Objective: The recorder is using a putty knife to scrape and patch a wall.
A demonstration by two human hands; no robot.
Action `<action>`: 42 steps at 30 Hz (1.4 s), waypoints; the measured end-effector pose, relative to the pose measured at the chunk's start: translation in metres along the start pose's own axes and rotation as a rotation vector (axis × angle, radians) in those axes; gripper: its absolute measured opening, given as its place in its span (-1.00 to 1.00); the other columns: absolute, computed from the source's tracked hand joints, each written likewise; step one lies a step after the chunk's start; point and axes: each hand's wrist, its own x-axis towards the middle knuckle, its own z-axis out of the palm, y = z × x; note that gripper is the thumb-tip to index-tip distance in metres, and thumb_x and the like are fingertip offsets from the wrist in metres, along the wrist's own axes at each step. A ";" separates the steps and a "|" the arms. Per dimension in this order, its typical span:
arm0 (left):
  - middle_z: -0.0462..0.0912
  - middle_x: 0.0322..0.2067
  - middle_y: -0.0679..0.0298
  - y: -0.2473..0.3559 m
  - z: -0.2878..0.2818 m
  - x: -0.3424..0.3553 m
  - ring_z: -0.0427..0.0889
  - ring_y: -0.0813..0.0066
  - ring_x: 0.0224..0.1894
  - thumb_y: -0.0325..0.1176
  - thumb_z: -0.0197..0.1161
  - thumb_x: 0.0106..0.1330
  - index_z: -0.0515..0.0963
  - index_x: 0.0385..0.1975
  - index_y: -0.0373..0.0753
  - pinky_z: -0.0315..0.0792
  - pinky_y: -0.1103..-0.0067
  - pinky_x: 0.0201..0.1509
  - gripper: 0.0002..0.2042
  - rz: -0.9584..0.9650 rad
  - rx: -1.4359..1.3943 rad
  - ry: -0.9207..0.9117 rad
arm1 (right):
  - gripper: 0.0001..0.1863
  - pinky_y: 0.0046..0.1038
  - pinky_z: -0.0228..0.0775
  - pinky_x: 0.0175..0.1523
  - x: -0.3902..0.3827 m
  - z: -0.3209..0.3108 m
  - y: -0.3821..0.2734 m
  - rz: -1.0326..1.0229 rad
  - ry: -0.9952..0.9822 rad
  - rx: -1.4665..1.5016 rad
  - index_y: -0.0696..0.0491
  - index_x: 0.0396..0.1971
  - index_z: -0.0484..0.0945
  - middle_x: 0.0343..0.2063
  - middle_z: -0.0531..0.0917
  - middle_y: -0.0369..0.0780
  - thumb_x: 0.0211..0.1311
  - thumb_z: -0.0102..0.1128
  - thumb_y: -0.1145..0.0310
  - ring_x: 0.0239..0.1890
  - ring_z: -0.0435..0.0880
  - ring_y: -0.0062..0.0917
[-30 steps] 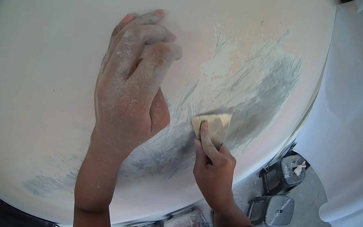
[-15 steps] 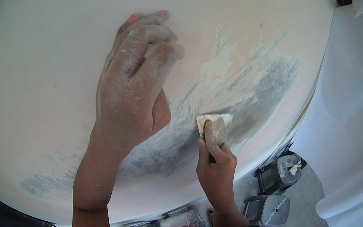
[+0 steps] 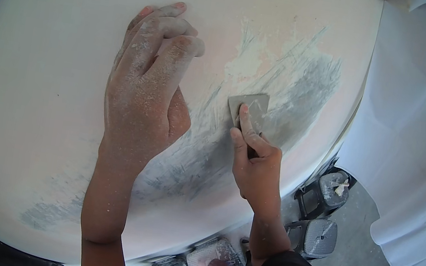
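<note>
Right hand (image 3: pixel 257 170) clamped on scraper (image 3: pixel 258 104); scraper lies against grey patch (image 3: pixel 308 95) of pale panel (image 3: pixel 38 77); left hand (image 3: pixel 145 86) loosely curled over panel, left of scraper; palm hidden, grip cannot be told.

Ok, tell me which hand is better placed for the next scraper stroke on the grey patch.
Probably the right hand: it already holds the scraper at the grey patch. The left hand is off to the scraper's left and shows no tool.
</note>
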 end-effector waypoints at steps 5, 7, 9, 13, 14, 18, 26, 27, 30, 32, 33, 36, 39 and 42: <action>0.53 -0.27 0.10 0.001 0.006 -0.002 0.56 0.02 0.08 -0.75 -0.01 -0.18 0.53 -0.36 -0.39 0.36 0.14 0.29 -0.67 -0.035 -0.008 -0.034 | -0.56 -0.61 0.36 -0.32 -0.019 0.009 0.032 -0.168 0.038 -0.027 0.05 0.20 0.51 -0.55 0.58 -0.07 0.32 0.23 0.45 -0.47 0.38 -0.72; 0.53 -0.26 0.10 0.001 0.002 -0.001 0.56 0.03 0.08 -0.75 -0.01 -0.18 0.53 -0.36 -0.39 0.35 0.13 0.29 -0.68 -0.033 -0.001 -0.031 | -0.57 -0.61 0.38 -0.29 -0.006 -0.005 0.002 -0.089 -0.028 -0.015 0.03 0.19 0.53 -0.54 0.59 -0.05 0.31 0.24 0.47 -0.46 0.42 -0.73; 0.53 -0.26 0.10 0.001 0.001 -0.001 0.56 0.03 0.08 -0.75 -0.01 -0.17 0.52 -0.36 -0.39 0.35 0.13 0.30 -0.68 -0.029 0.008 -0.021 | -0.57 -0.61 0.37 -0.31 -0.009 -0.002 0.005 -0.098 -0.020 0.020 0.02 0.18 0.54 -0.55 0.58 -0.08 0.31 0.25 0.46 -0.47 0.40 -0.74; 0.53 -0.26 0.11 0.003 0.002 0.001 0.56 0.04 0.08 -0.76 0.00 -0.15 0.52 -0.37 -0.39 0.34 0.13 0.30 -0.69 -0.029 0.030 -0.033 | -0.60 -0.61 0.36 -0.34 -0.021 0.008 0.015 -0.097 0.008 -0.009 0.02 0.16 0.55 -0.57 0.56 -0.12 0.32 0.25 0.45 -0.47 0.36 -0.75; 0.53 -0.26 0.12 0.004 0.003 0.001 0.56 0.04 0.08 -0.77 0.00 -0.15 0.52 -0.37 -0.39 0.34 0.13 0.30 -0.70 -0.018 0.043 -0.037 | -0.60 -0.61 0.36 -0.34 -0.016 0.004 0.015 -0.101 0.005 -0.007 0.02 0.16 0.55 -0.57 0.56 -0.12 0.32 0.25 0.45 -0.47 0.36 -0.75; 0.53 -0.26 0.12 0.002 0.001 -0.001 0.56 0.04 0.08 -0.77 0.00 -0.16 0.52 -0.37 -0.40 0.35 0.14 0.30 -0.70 -0.031 0.043 -0.035 | -0.59 -0.63 0.37 -0.31 -0.019 0.011 0.020 -0.077 -0.034 0.057 0.04 0.17 0.54 -0.52 0.61 -0.06 0.32 0.24 0.45 -0.43 0.43 -0.76; 0.53 -0.25 0.12 0.002 0.001 -0.001 0.56 0.04 0.08 -0.76 -0.01 -0.17 0.52 -0.37 -0.40 0.34 0.14 0.31 -0.69 -0.031 0.023 -0.025 | -0.55 -0.63 0.38 -0.27 -0.017 0.009 0.019 -0.118 -0.059 0.009 0.06 0.21 0.50 -0.47 0.63 -0.03 0.32 0.24 0.46 -0.41 0.44 -0.75; 0.53 -0.25 0.12 0.003 0.002 -0.001 0.56 0.04 0.08 -0.76 -0.01 -0.17 0.52 -0.37 -0.40 0.34 0.14 0.31 -0.69 -0.030 0.030 -0.023 | -0.55 -0.63 0.39 -0.25 -0.020 0.011 0.022 -0.092 -0.048 0.020 0.06 0.21 0.49 -0.45 0.64 -0.03 0.32 0.24 0.47 -0.39 0.44 -0.75; 0.53 -0.26 0.12 0.005 0.005 -0.001 0.56 0.04 0.08 -0.76 0.00 -0.19 0.52 -0.36 -0.39 0.35 0.13 0.31 -0.67 -0.030 0.035 -0.033 | -0.55 -0.63 0.40 -0.23 -0.010 0.012 0.018 -0.096 -0.033 0.046 0.07 0.22 0.49 -0.44 0.65 -0.03 0.33 0.22 0.48 -0.36 0.46 -0.75; 0.53 -0.26 0.13 0.003 0.003 0.000 0.56 0.05 0.08 -0.75 0.00 -0.19 0.53 -0.36 -0.37 0.36 0.14 0.30 -0.66 -0.048 0.018 -0.023 | -0.55 -0.63 0.41 -0.22 -0.011 0.012 0.020 -0.115 -0.028 0.052 0.07 0.22 0.48 -0.43 0.66 -0.04 0.33 0.21 0.48 -0.34 0.47 -0.75; 0.53 -0.26 0.13 0.002 0.003 -0.001 0.56 0.05 0.08 -0.75 0.00 -0.19 0.53 -0.36 -0.37 0.36 0.14 0.30 -0.66 -0.055 0.023 -0.028 | -0.56 -0.59 0.40 -0.30 -0.012 0.017 0.027 -0.166 0.009 0.061 0.04 0.20 0.51 -0.51 0.62 -0.03 0.32 0.23 0.48 -0.45 0.48 -0.68; 0.60 -0.22 0.14 0.001 0.003 -0.002 0.56 0.12 0.13 -0.78 -0.07 0.02 0.54 -0.35 -0.35 0.40 0.26 0.30 -0.71 -0.047 0.102 -0.053 | -0.57 -0.55 0.41 -0.39 -0.008 0.021 0.030 -0.258 0.065 0.071 0.02 0.18 0.54 -0.56 0.60 0.00 0.30 0.24 0.48 -0.57 0.49 -0.60; 0.61 -0.22 0.14 -0.001 0.004 -0.002 0.57 0.12 0.13 -0.78 -0.08 0.02 0.54 -0.36 -0.35 0.39 0.26 0.30 -0.71 -0.040 0.067 -0.035 | -0.58 -0.54 0.42 -0.39 0.003 0.013 0.010 -0.212 0.051 0.050 0.04 0.17 0.54 -0.52 0.63 0.02 0.30 0.24 0.48 -0.58 0.49 -0.58; 0.61 -0.21 0.14 0.000 0.004 -0.003 0.56 0.12 0.14 -0.78 -0.08 0.03 0.54 -0.36 -0.35 0.39 0.26 0.30 -0.71 -0.035 0.084 -0.018 | -0.59 -0.53 0.42 -0.40 -0.006 0.019 0.019 -0.215 0.043 0.018 0.07 0.17 0.54 -0.51 0.64 0.03 0.31 0.24 0.47 -0.58 0.46 -0.59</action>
